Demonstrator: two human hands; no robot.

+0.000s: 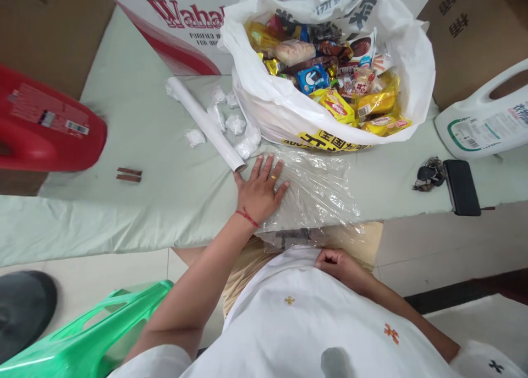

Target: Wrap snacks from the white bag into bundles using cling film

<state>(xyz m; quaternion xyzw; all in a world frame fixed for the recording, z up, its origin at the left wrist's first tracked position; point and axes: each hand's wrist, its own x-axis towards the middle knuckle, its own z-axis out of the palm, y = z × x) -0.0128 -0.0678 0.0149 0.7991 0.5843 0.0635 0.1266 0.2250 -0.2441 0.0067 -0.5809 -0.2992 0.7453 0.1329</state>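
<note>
My left hand [259,190] lies flat with spread fingers, pressing on the left part of a sheet of clear plastic film [317,188]. The film is crinkled and hangs over the table's front edge. Just beyond my fingertips, a white paper roll or tube [206,124] lies aslant with its hollow end towards me. Several crumpled clear plastic wads [236,125] surround it. My right hand [341,267] rests at my lap against the white shirt, fingers curled closed, with nothing seen in them.
A white plastic bag [264,100] full of wrapped snacks stands at the back, before a white carton [185,26]. A red jug [53,127] is left; a white jug [482,119], keys [429,174] and a black phone [462,186] are right. Two brown strips [129,174] lie left. A green bag [94,334] hangs below.
</note>
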